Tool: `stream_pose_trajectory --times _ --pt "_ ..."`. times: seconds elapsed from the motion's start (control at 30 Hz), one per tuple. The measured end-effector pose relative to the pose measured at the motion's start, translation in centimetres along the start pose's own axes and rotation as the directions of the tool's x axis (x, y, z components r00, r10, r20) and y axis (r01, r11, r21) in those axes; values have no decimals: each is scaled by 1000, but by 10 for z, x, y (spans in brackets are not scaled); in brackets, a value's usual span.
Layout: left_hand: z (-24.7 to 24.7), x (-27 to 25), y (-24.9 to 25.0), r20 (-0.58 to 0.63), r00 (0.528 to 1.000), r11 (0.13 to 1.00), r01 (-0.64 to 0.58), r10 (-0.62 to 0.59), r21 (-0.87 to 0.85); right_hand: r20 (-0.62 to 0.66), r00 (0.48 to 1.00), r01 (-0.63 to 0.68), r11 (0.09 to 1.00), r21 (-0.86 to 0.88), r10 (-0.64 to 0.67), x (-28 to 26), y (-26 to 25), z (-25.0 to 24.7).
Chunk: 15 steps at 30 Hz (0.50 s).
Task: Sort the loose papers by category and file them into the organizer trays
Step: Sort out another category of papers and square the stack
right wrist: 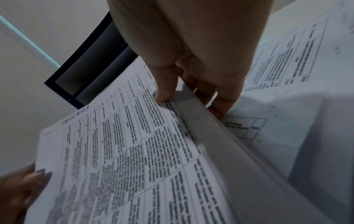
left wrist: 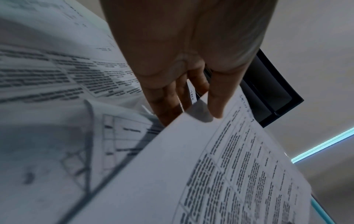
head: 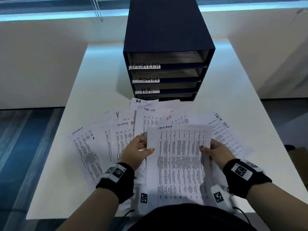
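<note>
I hold a printed sheet headed SECURITY (head: 180,160) above the table, one hand on each side edge. My left hand (head: 141,149) pinches its left edge, thumb on top and fingers (left wrist: 172,103) underneath. My right hand (head: 215,150) pinches the right edge the same way, with the thumb (right wrist: 164,89) on the printed face. More loose papers (head: 116,130) marked SECURITY, TASK LIST and H.R. lie fanned across the white table (head: 241,105). Behind them stands the dark blue organizer (head: 166,39), its trays labelled TASK LIST (head: 144,65), ADMIN (head: 147,79), H.R. (head: 147,90) and a partly hidden bottom one.
The papers cover the near half of the table and reach the organizer's foot. White cabinets flank the table left and right, and blind cords (head: 97,10) hang at the back left. A brown box (head: 300,157) sits on the floor at the right.
</note>
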<state>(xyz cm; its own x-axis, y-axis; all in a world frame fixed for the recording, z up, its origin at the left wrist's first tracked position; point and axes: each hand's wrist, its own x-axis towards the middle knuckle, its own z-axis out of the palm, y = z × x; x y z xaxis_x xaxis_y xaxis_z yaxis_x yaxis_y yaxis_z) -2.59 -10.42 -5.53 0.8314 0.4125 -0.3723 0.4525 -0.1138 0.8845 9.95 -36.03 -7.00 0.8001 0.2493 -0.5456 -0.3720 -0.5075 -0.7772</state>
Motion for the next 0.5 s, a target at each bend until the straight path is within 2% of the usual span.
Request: stream_pose_trajectory --times 0.07,0.13,0.2,0.3,0.4,0.5 --pt "7 1 6 -2 1000 994 4 -4 -106 12 1000 23 1000 4 -23 -4 -2 -3" --pt "11 3 15 -67 998 978 6 -20 -208 15 999 32 999 1 -32 -6 -3 -3" --pt "15 4 24 -148 988 964 -6 -35 -264 -11 999 45 999 12 -44 -8 -6 -5" --pt "18 3 39 -190 982 946 -55 -6 -319 -58 994 95 995 33 -93 -11 -14 -9" --pt "15 1 54 -216 971 971 -143 100 -190 -65 988 146 987 61 -142 -11 -27 -15" --pt "9 -2 69 -157 971 971 -202 181 -125 -36 978 209 969 132 -206 -6 -32 -24"
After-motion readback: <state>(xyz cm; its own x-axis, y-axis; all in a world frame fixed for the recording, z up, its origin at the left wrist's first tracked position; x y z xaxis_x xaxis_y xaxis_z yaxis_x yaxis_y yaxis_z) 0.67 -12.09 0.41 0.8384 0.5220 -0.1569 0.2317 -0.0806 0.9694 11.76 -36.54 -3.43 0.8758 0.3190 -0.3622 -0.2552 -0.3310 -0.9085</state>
